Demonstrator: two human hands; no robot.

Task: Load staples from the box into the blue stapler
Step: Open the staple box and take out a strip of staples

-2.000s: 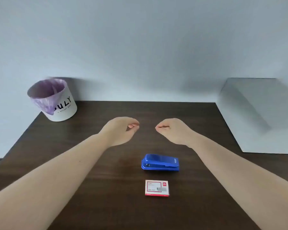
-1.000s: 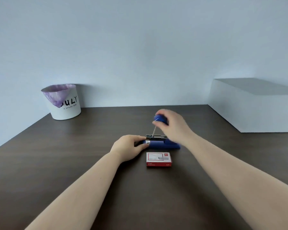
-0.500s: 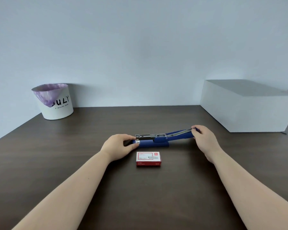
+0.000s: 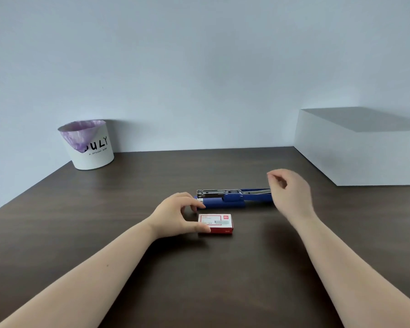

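Note:
The blue stapler (image 4: 225, 202) lies on the dark wooden table (image 4: 104, 221), folded fully open, its metal staple channel facing up and its top arm stretched flat to the right. In front of it sits the small red and white staple box (image 4: 217, 223), closed. My left hand (image 4: 175, 215) rests at the box's left end, thumb touching its near left corner and fingers spread toward the stapler's nose. My right hand (image 4: 290, 191) hovers above the stapler's right end, fingers loosely curled, holding nothing.
A white bin (image 4: 88, 145) with a purple liner stands at the back left by the wall. A large white box (image 4: 357, 147) sits at the back right. The table's left edge runs diagonally at the left.
My right hand has let go of the stapler's top arm and lifted off it. My left hand has shifted from the stapler's nose down to the staple box.

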